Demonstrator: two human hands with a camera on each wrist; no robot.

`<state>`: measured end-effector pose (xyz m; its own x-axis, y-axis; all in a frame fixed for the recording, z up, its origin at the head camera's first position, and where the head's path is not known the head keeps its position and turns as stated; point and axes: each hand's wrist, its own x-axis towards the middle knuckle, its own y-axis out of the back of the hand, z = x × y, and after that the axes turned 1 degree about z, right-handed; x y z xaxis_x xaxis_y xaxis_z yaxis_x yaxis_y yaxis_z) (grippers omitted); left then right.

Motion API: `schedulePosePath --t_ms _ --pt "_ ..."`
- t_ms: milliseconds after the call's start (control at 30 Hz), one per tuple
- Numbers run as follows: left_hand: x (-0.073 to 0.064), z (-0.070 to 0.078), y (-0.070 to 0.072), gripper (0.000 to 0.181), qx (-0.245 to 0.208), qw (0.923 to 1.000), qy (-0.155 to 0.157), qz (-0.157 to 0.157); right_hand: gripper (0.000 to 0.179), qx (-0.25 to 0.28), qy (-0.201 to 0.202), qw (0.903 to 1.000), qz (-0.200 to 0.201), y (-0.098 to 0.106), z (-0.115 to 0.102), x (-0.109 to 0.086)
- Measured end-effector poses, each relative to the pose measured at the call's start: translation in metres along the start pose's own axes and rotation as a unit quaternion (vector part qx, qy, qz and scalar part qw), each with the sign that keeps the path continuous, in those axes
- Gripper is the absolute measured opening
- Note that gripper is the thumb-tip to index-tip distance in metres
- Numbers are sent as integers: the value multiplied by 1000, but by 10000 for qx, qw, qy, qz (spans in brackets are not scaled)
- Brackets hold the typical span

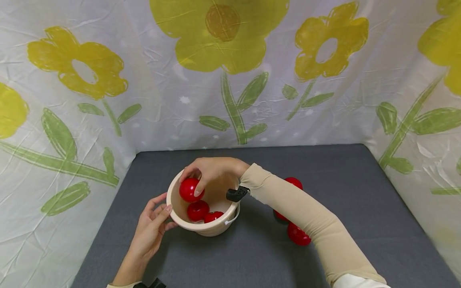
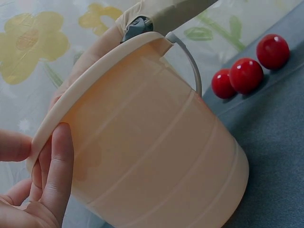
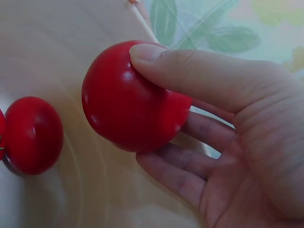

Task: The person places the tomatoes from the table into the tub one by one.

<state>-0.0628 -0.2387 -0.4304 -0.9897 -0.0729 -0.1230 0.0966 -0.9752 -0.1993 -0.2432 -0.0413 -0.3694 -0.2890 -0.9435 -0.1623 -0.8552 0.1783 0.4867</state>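
A cream bucket point(image 1: 207, 229) with a pale handle stands tilted on the dark table. My left hand point(image 1: 151, 226) pinches its rim at the left, thumb on one side and fingers on the other, as the left wrist view shows. Inside the bucket's mouth my right hand point(image 1: 212, 172) grips a red tomato point(image 3: 126, 102) between thumb and fingers. Below it, a second tomato point(image 1: 198, 211) and a third tomato point(image 1: 214, 217) lie in the bucket. The right wrist view shows a tomato point(image 3: 34, 135) beside the held one, with part of another at the left edge.
To the right of the bucket, three more tomatoes point(image 2: 246, 76) rest on the dark table point(image 1: 259, 256), partly hidden by the right forearm in the head view. A flower-printed curtain point(image 1: 162, 100) hangs behind the table and along its sides.
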Motion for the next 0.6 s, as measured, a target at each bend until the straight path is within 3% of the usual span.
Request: schedulePosePath --t_ms 600 --pt "0 0 0 36 -66 10000 -40 -57 53 88 -191 9997 -104 -7 4 6"
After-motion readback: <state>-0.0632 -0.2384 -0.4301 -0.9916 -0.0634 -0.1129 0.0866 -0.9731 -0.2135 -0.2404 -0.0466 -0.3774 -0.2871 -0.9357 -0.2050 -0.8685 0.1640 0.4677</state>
